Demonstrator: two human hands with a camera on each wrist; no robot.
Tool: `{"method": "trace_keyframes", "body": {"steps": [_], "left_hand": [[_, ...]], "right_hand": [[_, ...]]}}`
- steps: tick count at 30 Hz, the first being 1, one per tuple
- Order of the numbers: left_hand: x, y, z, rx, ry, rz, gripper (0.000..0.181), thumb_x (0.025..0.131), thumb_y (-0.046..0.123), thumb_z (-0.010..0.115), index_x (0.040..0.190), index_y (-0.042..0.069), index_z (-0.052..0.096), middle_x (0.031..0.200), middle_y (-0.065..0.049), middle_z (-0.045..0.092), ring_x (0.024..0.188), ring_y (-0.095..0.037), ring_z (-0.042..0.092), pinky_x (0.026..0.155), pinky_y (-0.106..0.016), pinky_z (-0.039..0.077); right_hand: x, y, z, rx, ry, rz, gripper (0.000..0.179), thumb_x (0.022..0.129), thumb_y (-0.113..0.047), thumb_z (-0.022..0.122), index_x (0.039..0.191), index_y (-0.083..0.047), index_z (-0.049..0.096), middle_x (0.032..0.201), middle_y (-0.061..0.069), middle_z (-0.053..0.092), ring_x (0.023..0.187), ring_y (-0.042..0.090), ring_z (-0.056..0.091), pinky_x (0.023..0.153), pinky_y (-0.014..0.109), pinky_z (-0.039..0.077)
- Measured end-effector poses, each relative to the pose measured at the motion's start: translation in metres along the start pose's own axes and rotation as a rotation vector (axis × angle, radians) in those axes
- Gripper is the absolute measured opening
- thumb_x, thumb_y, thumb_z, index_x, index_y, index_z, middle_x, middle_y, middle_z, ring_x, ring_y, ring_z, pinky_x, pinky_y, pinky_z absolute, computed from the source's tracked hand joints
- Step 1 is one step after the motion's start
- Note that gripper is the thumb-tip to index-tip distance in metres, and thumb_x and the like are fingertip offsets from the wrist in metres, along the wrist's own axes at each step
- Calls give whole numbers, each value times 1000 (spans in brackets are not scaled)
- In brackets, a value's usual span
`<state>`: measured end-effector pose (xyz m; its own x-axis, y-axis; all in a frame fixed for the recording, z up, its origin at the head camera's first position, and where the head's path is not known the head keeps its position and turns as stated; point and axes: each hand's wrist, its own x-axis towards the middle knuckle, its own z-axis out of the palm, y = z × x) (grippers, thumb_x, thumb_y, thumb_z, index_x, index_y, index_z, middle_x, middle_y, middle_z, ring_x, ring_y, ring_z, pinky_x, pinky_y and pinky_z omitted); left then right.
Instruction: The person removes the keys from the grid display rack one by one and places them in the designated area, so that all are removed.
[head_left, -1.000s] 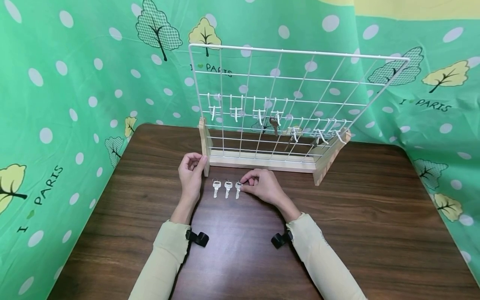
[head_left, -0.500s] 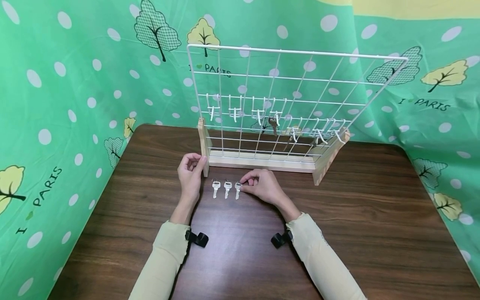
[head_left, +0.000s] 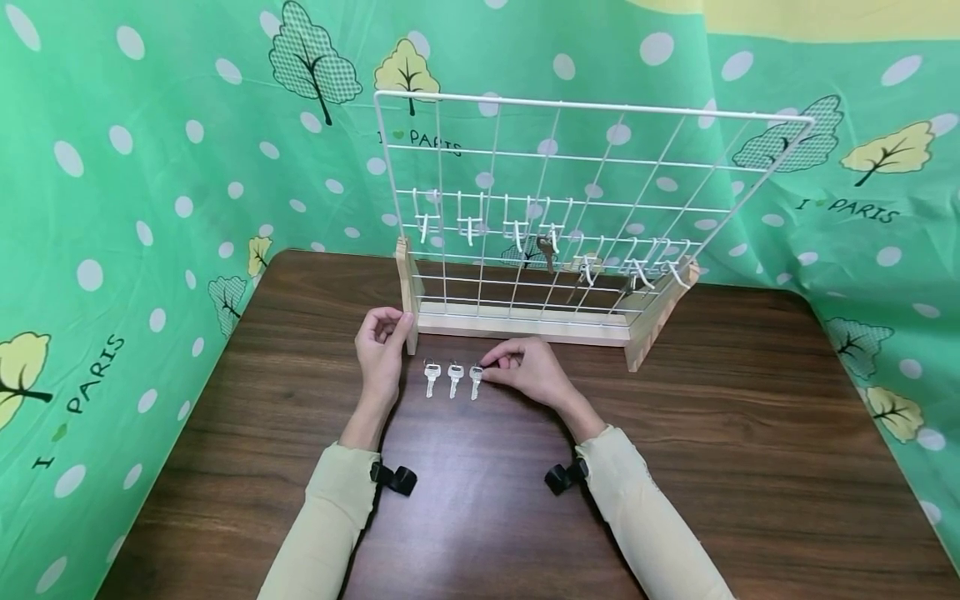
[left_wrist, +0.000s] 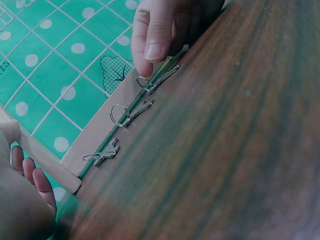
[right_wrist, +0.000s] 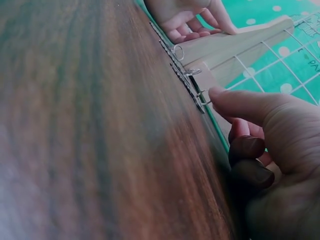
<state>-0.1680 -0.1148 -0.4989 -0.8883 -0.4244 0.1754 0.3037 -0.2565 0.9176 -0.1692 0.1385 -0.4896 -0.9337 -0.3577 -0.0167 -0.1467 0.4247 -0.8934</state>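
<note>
Three silver keys with small rings lie in a row on the table, the left key, the middle key and the right key. My right hand has its thumb and index fingertips at the ring end of the right key, pinching there; the thumb tip meets the ring in the right wrist view. With thumb and fingers, my left hand holds the wooden left foot of a white wire grid rack. In the left wrist view its curled fingers show beside that foot.
White hooks line the grid; a brownish key hangs from one, and more dark keys hang farther right. A wooden bar joins the rack's feet. Green patterned cloth surrounds the brown table.
Hands, keys and rack stay almost as they were. The right hand and wrist shift very slightly to the right, and the view drifts a little.
</note>
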Motion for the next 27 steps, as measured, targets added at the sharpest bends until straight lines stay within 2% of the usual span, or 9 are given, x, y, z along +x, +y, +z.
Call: {"method": "trace_keyframes", "body": {"steps": [11, 20, 27], "left_hand": [[-1, -1, 1, -2, 0, 3, 20, 96, -10, 75, 96, 9, 68, 90, 4, 68, 80, -6, 61, 77, -18, 51], [1, -2, 0, -2, -2, 1, 21, 97, -8, 76, 95, 11, 68, 90, 4, 68, 80, -6, 61, 77, -19, 51], [1, -2, 0, -6, -2, 0, 20, 97, -8, 76, 95, 10, 68, 90, 4, 68, 80, -6, 61, 76, -18, 51]], "right_hand": [[-3, -3, -7, 115, 11, 69, 13, 92, -15, 92, 102, -9, 87, 76, -4, 61, 66, 6, 50, 60, 17, 39], [-8, -15, -16, 169, 29, 41, 15, 93, -11, 90, 105, -3, 85, 75, -2, 59, 65, 7, 47, 59, 18, 38], [-10, -30, -25, 149, 32, -14, 17, 93, -10, 89, 107, -1, 84, 78, 2, 61, 66, 9, 48, 61, 19, 38]]}}
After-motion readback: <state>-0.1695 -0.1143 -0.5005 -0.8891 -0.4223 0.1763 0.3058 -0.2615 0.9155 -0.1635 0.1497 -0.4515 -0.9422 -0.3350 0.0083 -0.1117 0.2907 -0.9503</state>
